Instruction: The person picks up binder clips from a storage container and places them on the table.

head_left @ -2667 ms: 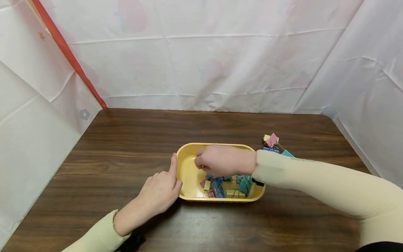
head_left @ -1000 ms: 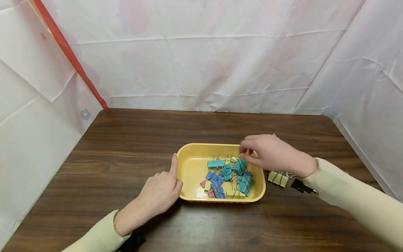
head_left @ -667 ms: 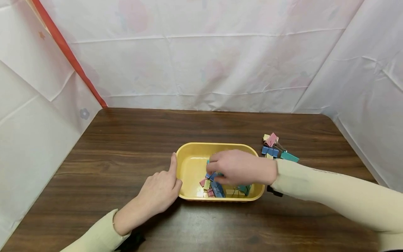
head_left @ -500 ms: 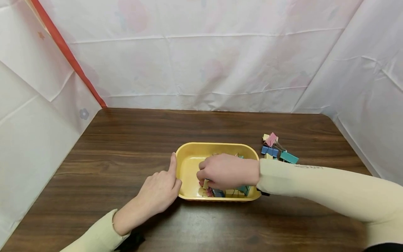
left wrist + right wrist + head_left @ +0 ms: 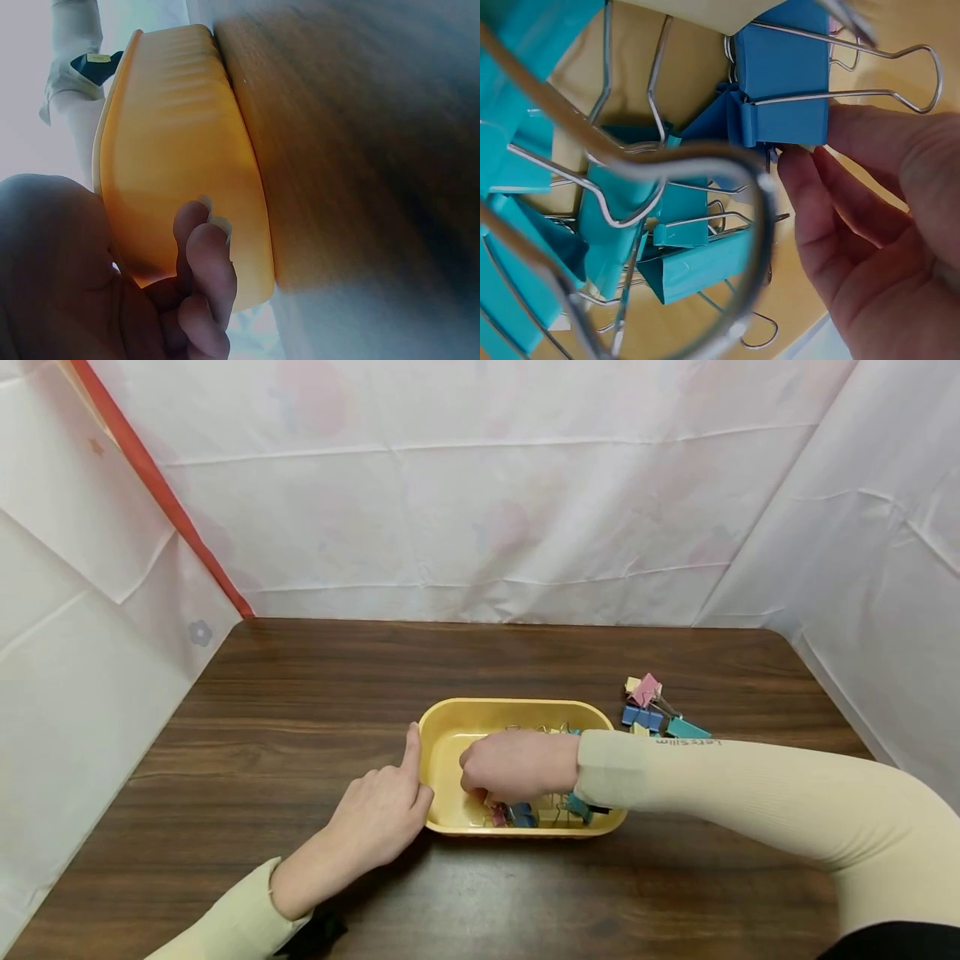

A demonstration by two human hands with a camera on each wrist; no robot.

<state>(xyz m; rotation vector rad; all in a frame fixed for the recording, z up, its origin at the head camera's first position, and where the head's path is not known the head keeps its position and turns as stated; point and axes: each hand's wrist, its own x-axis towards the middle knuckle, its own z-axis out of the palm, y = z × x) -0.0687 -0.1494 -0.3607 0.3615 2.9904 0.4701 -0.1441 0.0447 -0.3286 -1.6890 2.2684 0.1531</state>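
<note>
A yellow plastic tub [image 5: 450,810] holds binder clips in teal, blue, pink and yellow. Against its left end rests my left hand [image 5: 382,817], index finger straight along the outside, other fingers loosely curled. My right hand [image 5: 517,766] is down inside the tub, fingers curled. In the right wrist view, its thumb and index finger come together beside a blue binder clip [image 5: 787,75]; a pale yellow sliver shows between them, and the fingertips are partly hidden. Several teal binder clips [image 5: 705,262] lie beside that hand.
On the brown table [image 5: 315,685], right of the tub, lies a loose pile of binder clips, including a pink clip [image 5: 645,690], a blue clip [image 5: 641,718] and a teal clip [image 5: 686,727]. The right sleeve [image 5: 720,777] covers part of it. A white curtain [image 5: 480,510] hangs behind.
My right hand has come from the tub's right rim leftward and down into the tub, its fingers now closer together among the clips. The left hand and tub stay in place.
</note>
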